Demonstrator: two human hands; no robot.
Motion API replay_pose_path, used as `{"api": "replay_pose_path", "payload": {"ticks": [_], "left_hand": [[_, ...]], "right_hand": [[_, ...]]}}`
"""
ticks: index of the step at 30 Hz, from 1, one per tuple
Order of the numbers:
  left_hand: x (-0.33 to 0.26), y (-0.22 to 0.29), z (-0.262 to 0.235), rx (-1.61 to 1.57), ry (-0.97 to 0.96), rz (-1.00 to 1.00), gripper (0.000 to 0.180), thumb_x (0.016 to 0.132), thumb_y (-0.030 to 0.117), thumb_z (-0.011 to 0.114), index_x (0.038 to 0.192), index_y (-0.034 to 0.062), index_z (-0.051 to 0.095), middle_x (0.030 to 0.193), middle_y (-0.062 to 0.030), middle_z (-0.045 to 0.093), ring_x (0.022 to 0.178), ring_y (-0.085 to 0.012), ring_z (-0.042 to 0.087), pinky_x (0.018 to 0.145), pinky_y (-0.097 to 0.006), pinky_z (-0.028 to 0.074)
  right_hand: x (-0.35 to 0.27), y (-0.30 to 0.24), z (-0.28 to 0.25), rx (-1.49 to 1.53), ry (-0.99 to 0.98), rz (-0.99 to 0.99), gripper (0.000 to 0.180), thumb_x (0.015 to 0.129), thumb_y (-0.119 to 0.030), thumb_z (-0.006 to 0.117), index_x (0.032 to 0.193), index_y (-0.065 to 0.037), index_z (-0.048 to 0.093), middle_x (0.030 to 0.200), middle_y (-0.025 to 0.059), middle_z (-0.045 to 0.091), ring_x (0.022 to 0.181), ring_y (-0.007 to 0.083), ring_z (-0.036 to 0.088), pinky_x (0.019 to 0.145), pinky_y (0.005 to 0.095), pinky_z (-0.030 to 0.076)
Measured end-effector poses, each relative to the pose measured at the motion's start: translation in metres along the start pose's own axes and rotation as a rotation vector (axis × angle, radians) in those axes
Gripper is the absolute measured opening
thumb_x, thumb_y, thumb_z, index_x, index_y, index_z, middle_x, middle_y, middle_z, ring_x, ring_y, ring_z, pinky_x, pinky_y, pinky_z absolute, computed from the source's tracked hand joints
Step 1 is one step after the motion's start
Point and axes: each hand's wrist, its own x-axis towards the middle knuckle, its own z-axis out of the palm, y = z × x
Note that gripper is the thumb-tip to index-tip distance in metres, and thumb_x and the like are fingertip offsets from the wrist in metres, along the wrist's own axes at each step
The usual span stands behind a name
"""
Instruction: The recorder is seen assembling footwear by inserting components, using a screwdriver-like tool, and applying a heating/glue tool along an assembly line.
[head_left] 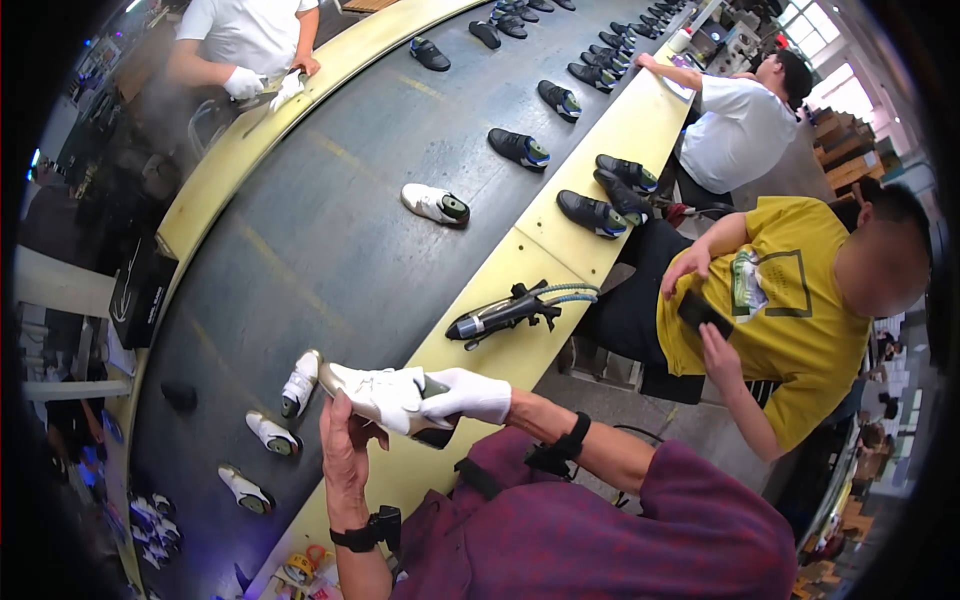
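1. While the white shoe (375, 393) is held up over the near yellow counter (520, 270), the bare left hand (345, 450) supports it from below, fingers curled up around its underside, and the white-gloved right hand (470, 395) holds its heel end, fingers wrapped close at the opening.
2. To handle it well, I judge the grip should stay on sole and heel, keeping the upper free and the shoe level between both hands.
3. Just beyond the toe runs the counter's inner edge, then the dark conveyor belt (330, 230), where three more white shoes (272, 433) lie near.
4. A black handheld tool (505, 312) with a coiled hose lies on the counter ahead, apart from the hands.
5. To the right sits a person in a yellow shirt (790, 290); open room is mostly forward over the belt.
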Motion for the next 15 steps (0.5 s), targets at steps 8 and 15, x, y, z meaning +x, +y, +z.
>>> {"api": "replay_pose_path", "payload": {"ticks": [8,15], "left_hand": [[-0.024,-0.003,0.045,-0.035,0.057,0.018,0.053,0.099,0.039,0.067,0.132,0.0019,0.046,0.115,-0.0185,0.07,0.082,-0.0228,0.072,0.058,-0.034,0.059],[-0.046,-0.001,0.059,0.004,0.05,-0.001,0.063,0.097,0.043,0.071,0.131,-0.0018,0.043,0.105,-0.0181,0.068,0.074,-0.0215,0.071,0.059,-0.034,0.06]], "right_hand": [[-0.057,0.0,0.004,0.214,0.049,-0.039,0.056,0.1,-0.03,0.069,0.143,0.002,0.055,0.115,0.0013,0.063,0.091,0.009,0.056,0.079,0.0255,0.046],[-0.087,0.003,0.013,0.264,0.036,-0.11,0.069,0.105,-0.042,0.063,0.154,0.003,0.046,0.147,0.0099,0.057,0.13,0.0173,0.056,0.111,0.0343,0.044]]}}
